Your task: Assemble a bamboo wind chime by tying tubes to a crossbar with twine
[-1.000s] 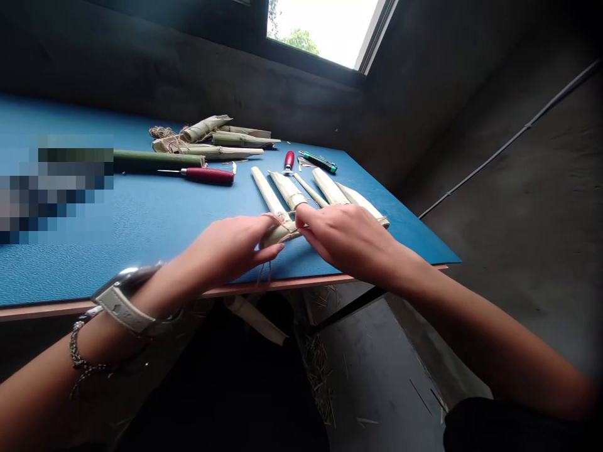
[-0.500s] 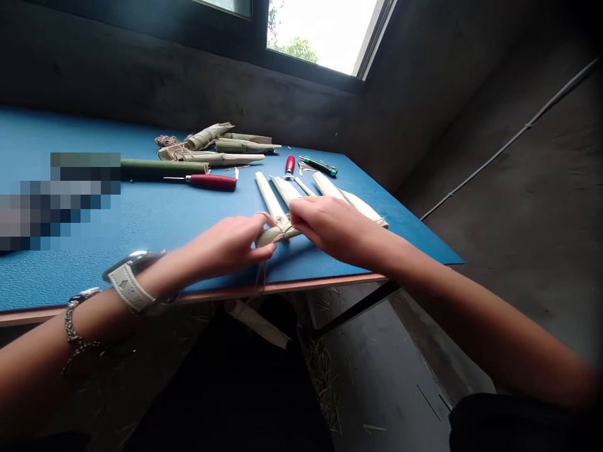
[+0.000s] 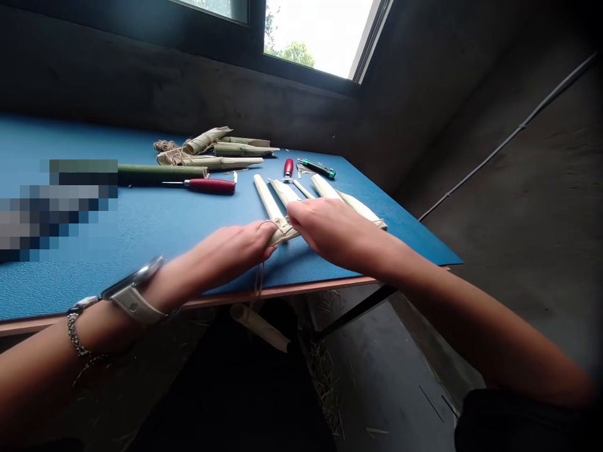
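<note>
The left hand and right hand grasp a twine-tied leaf roll with curled fingers near the blue surface's near edge.

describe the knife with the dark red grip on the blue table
The knife lies flat on the blue tabletop, blade pointing left. Its glossy dark red grip, probably wood or lacquered, ends in a dark collar before a slim metal blade. A green bamboo tube runs alongside behind it; whether they touch is unclear.

Room for hands over blue tabletop, red-handled knife, leaf rolls ahead, concrete wall beyond
</note>
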{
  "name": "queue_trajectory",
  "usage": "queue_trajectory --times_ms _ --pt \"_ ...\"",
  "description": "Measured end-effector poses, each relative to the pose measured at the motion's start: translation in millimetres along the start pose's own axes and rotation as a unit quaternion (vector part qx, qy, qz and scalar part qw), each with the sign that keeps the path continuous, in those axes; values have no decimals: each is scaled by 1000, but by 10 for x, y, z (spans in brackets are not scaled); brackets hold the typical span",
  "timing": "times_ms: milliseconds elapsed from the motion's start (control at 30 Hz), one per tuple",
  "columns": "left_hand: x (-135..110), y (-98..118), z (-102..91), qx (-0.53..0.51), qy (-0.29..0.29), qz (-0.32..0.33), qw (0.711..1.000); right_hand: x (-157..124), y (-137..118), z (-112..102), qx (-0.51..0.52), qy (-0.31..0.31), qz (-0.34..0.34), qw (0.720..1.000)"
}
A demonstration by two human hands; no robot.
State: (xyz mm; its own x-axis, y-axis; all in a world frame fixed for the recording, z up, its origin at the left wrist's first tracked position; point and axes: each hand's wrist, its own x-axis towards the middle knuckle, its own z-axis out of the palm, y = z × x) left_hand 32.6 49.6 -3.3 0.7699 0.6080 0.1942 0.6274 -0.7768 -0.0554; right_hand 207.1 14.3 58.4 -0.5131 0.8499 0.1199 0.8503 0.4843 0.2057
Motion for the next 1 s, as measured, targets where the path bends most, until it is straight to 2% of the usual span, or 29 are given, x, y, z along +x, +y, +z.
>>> queue_trajectory --times_ms 133,367,533,700,800,933,1000 --pt "-10 -11 25 9 -2 -2 1000 73 36 -1 0 -15 -7 1000" --pt "6 -28 74 -10 1 7 1000 26 -115 13 -46 -15 -46 998" --pt "0 -41 69 -57 9 5 998 3 -3 100 -15 0 -16 1000" --pt "4 -50 72 -106 -1 -9 994 -33 -35 160 -60 0 -69 996" --pt "13 -45 84 -97 3 -2 995 -24 -102 163 -72 -8 -88 993" --pt "27 -34 75 -56 -24 2 998 23 -121 174 -44 -27 -83 995" --pt "32 -38 63 -70 -36 0 997 39 -118 167 -20 -35 -72 997"
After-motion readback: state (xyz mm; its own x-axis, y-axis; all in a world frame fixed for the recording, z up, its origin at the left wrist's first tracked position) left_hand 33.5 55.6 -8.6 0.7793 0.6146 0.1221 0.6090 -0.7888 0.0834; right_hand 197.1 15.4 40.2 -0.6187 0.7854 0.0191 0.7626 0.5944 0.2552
